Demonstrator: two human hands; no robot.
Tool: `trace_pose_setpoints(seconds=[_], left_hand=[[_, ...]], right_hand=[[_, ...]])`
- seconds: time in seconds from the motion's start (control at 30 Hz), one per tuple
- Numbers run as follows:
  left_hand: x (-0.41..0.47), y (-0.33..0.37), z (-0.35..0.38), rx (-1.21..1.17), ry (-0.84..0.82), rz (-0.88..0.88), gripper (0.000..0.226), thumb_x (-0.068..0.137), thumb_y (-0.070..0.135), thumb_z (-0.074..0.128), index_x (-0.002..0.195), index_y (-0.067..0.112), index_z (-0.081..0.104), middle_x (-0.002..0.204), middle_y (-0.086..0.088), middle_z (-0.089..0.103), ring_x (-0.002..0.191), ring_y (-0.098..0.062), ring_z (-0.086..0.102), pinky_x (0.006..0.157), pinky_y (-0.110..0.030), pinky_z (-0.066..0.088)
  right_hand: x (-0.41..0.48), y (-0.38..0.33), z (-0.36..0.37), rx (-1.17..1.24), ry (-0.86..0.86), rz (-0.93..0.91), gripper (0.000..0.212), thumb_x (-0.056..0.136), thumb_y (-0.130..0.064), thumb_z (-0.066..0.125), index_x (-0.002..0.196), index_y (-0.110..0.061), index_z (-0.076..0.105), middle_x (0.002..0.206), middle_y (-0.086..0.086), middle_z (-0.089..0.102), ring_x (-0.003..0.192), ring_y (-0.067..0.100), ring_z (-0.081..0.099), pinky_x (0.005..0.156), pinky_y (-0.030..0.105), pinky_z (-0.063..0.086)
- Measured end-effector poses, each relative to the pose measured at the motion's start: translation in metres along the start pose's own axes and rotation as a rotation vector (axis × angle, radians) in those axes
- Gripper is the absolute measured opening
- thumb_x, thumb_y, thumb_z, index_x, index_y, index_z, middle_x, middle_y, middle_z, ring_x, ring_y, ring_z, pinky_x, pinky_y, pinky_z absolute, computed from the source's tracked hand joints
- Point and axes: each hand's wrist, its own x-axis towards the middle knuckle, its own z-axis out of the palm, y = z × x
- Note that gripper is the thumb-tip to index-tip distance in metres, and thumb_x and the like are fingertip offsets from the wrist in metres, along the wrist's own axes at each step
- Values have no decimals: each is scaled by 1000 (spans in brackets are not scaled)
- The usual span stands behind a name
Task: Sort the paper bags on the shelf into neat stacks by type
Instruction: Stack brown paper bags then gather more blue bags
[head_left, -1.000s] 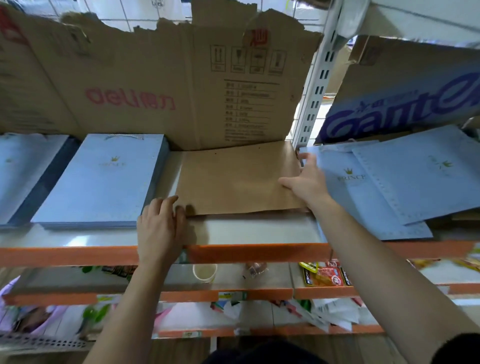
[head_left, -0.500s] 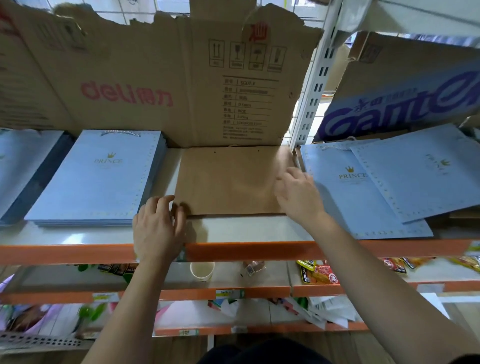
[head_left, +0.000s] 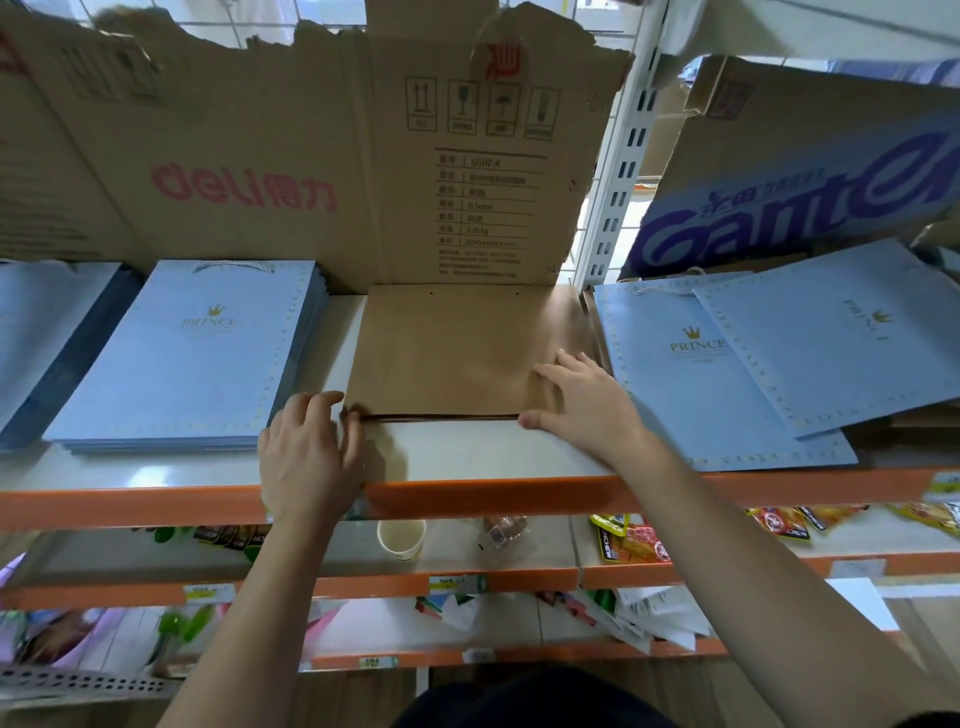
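Currently, the stack of brown paper bags (head_left: 452, 353) lies flat in the middle of the shelf (head_left: 467, 462), its rear edge against the upright cardboard sheet (head_left: 311, 156) and its front edge parallel to the shelf's front edge. Compared with one second earlier, the right hand (head_left: 587, 405) is no longer on the stack's right edge farther back. It sits on the front-right corner, fingers spread flat on top and thumb against the front edge. The stack's front edge, skewed one second earlier, is squared. The left hand (head_left: 306, 452) remains at the front-left corner, fingers bent and close together against the corner; whether it pinches the bags or only braces them cannot be told. Judgement: the brown stack is aligned or nearly so, and this type needs little more than a final check. The blue bag stack (head_left: 192, 358) toward the shelf's left end is tidy. The loose blue bags (head_left: 727, 395) toward the right end overlap at differing angles, one overhanging the front edge, and probably form the remaining work.
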Motion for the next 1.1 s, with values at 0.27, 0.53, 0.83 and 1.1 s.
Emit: trace_pose_setpoints(seconds=[0.27, 0.53, 0.83, 1.1], left_hand=[[1, 1, 0, 23, -24, -5, 32, 95, 33, 49, 115, 12, 63, 113, -13, 60, 103, -33, 54, 87, -45, 40], [8, 56, 4, -11, -137, 124, 31, 95, 34, 51, 121, 19, 59, 125, -8, 54, 115, -29, 47, 96, -46, 33], [5, 174, 42, -155, -288, 295, 35, 91, 29, 56, 124, 19, 58, 124, -7, 53, 114, -30, 48, 95, -46, 32], [-15, 244, 71, -199, -269, 409, 31, 89, 25, 60, 118, 15, 62, 116, -5, 59, 107, -27, 54, 81, -40, 38]], right_hand=[[-1, 4, 2, 112, 63, 12, 76, 73, -61, 72, 135, -24, 49, 152, -1, 38, 142, 24, 31, 110, 39, 33], [-18, 29, -26, 367, 344, -16, 34, 93, -30, 61, 121, -11, 62, 114, 5, 64, 101, 20, 59, 88, 29, 46], [-76, 145, -72, 341, 569, 316, 17, 93, -23, 60, 90, -8, 68, 79, 2, 64, 69, 14, 54, 59, 18, 35], [-110, 237, -96, 242, 652, 629, 27, 93, -35, 57, 93, -7, 61, 87, 15, 69, 86, 37, 64, 69, 36, 43]])
